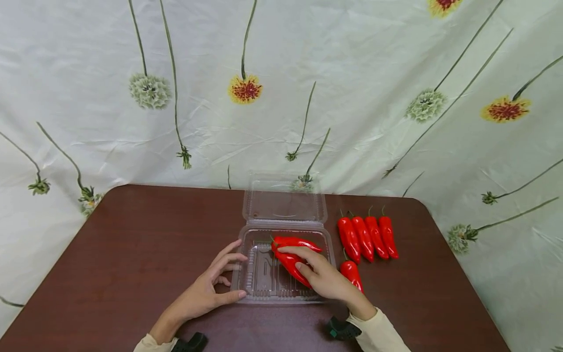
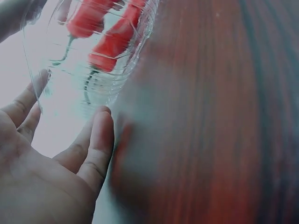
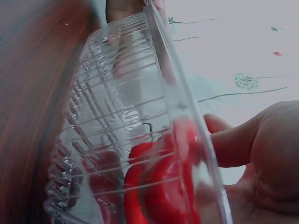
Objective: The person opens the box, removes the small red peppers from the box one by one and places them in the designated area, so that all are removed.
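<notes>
A clear plastic clamshell box (image 1: pixel 259 296) lies on the table with its lid (image 1: pixel 285 200) tipped back. Two red peppers are inside: one pepper (image 1: pixel 299 241) toward the back, and a second pepper (image 1: pixel 288 264) slanting in front of it. My right hand (image 1: pixel 323 274) reaches over the box's right side and holds the slanted pepper between thumb and fingers; part of that pepper is hidden under the hand. With fingers spread, my left hand (image 1: pixel 206 288) rests at the box's left edge. In the left wrist view its fingertips (image 2: pixel 103 112) are right at the clear wall.
To the right of the box several red peppers (image 1: pixel 360 234) lie side by side, stems away from me. One more pepper (image 1: pixel 351 275) lies nearer, partly behind my right wrist. The brown table (image 1: pixel 145 244) meets a flowered white cloth (image 1: pixel 211 122) at the back.
</notes>
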The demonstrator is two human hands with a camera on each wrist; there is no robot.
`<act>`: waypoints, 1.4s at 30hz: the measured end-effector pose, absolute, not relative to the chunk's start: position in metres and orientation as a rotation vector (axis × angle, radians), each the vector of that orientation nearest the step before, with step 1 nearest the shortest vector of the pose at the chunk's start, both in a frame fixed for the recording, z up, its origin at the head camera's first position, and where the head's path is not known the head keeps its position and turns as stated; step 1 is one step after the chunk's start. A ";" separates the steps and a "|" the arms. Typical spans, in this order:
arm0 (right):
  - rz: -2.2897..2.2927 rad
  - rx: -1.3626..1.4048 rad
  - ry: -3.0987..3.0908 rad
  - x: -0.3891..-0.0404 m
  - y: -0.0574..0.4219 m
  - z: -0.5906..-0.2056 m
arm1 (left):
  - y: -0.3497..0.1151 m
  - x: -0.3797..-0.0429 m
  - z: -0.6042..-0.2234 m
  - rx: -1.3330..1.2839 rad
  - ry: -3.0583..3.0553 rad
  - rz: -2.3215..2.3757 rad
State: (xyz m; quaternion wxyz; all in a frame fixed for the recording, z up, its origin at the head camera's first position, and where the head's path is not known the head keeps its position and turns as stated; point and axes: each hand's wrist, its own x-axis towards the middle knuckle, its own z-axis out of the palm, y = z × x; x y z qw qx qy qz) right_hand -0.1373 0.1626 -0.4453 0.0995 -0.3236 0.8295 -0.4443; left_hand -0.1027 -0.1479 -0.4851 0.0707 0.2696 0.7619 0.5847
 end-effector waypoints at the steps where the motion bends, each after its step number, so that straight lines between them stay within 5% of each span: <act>1: -1.333 -0.943 2.437 -0.137 0.163 -0.445 | -0.147 -0.102 -0.484 0.827 2.302 1.752; 22: -1.549 -0.832 2.422 -0.131 0.175 -0.428 | -0.137 -0.095 -0.482 0.834 2.429 1.648; 42: -1.553 -0.630 2.632 -0.116 0.241 -0.420 | -0.139 -0.099 -0.481 0.831 2.430 1.642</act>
